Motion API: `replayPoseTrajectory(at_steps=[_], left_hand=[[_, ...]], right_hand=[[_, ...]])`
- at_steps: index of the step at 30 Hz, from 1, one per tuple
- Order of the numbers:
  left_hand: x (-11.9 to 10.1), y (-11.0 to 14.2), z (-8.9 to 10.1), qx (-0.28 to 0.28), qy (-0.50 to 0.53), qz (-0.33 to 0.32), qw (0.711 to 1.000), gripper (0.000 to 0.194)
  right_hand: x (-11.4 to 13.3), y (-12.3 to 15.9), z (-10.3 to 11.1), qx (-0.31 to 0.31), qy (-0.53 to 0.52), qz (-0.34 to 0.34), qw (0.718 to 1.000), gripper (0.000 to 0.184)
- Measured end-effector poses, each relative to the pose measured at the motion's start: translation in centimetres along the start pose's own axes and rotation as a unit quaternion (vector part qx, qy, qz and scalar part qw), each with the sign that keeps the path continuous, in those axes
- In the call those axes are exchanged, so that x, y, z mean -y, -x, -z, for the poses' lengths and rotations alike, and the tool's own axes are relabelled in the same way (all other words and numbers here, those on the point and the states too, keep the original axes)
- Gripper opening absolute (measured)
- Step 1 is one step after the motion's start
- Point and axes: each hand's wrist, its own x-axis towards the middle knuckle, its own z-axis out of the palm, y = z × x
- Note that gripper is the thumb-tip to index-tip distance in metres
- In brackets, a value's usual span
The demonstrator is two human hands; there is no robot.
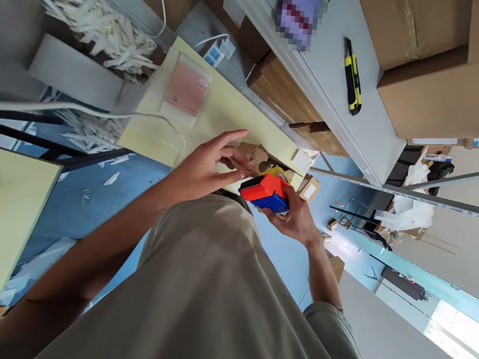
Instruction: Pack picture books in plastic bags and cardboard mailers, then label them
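My right hand is wrapped round a red and blue tape dispenser with a dark front edge. Behind it shows part of a yellowish roll. To the left, my left hand has its fingers apart. Its thumb and fingertips come close to the dispenser's dark edge; whether they touch it I cannot tell. Both hands are in front of my body, over the near edge of a pale yellow table. A brown cardboard piece lies on that table beyond my fingers.
A pink-labelled packet lies on the table, with a white cable crossing nearby. A power strip sits behind. On the grey shelf are a yellow and black utility knife and large cardboard boxes. White scraps fill the far left.
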Motion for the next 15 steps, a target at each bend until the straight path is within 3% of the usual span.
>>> replayPoseTrajectory(at_steps=[5, 9, 15], left_hand=[[4.2, -1.1, -2.5, -0.043, 0.11, 0.075, 0.99, 0.102], [7.0, -1.3, -3.2, -0.037, 0.168, 0.145, 0.974, 0.109], [9.1, -1.7, -3.9, 0.001, 0.168, 0.155, 0.973, 0.092]], right_hand=[[0.5, -1.1, 1.0, 0.075, 0.009, -0.061, 0.995, 0.068], [1.2, -1.7, 2.2, 0.132, 0.047, -0.093, 0.986, 0.061], [1.6, -1.3, 6.6, 0.22, 0.101, -0.141, 0.96, 0.053]])
